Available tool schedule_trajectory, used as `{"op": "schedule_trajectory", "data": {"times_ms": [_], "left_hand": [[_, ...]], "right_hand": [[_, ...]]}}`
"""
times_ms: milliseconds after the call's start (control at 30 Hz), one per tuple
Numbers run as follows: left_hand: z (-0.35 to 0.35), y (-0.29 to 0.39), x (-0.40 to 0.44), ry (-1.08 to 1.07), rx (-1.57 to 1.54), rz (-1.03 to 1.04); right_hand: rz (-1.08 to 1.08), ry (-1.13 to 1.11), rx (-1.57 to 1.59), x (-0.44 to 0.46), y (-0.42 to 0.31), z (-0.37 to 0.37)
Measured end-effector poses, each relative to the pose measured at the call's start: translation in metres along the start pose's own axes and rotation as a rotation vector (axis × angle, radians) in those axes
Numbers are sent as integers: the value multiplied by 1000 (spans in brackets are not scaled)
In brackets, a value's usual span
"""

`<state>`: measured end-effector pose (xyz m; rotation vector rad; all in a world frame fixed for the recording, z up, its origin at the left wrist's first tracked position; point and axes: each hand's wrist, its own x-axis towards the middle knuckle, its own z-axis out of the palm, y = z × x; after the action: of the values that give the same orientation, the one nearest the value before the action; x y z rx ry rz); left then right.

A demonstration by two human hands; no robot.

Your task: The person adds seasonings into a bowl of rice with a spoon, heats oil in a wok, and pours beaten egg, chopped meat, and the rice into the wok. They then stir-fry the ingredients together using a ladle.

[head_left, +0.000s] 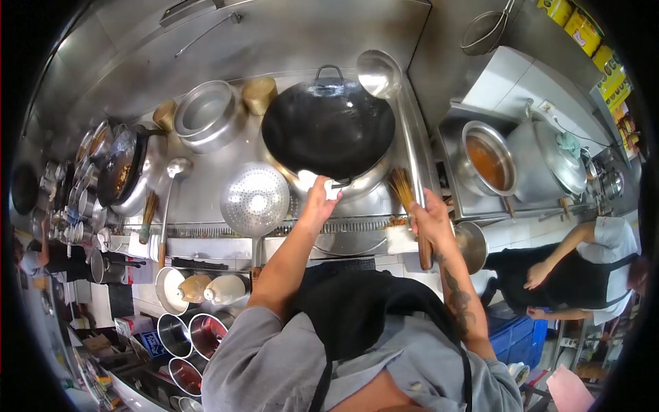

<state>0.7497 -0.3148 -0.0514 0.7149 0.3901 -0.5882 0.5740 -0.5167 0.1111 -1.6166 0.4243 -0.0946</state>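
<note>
A black wok (328,127) sits on the burner in front of me, with a looped handle at its far edge. My left hand (320,204) is closed on a folded white cloth (332,190) at the wok's near handle. My right hand (432,218) grips a long metal ladle (413,147) near its wooden end. The ladle's bowl (379,73) is raised above the wok's far right edge. Beside the right hand, a bamboo brush (401,185) stands at the stove front. A perforated skimmer (255,199) lies left of my left hand.
Metal bowls (204,113) and a second ladle (179,167) are on the left of the stove. A pot of orange-brown liquid (489,163) and a large lidded pot (549,161) stand on the right. Containers (208,334) fill the lower left. Another person (570,268) stands at right.
</note>
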Motion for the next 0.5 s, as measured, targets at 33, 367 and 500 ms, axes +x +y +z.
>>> {"op": "schedule_trajectory", "data": {"times_ms": [33,367,500], "left_hand": [[5,0,6,9,5,10],[-2,7,-14,119,117,34],[-69,15,-76,126,459,191]], "right_hand": [[11,-13,-3,6,1,-1],[56,-90,-146,25,50,-28],[103,-118,-223,30,67,-50]]}}
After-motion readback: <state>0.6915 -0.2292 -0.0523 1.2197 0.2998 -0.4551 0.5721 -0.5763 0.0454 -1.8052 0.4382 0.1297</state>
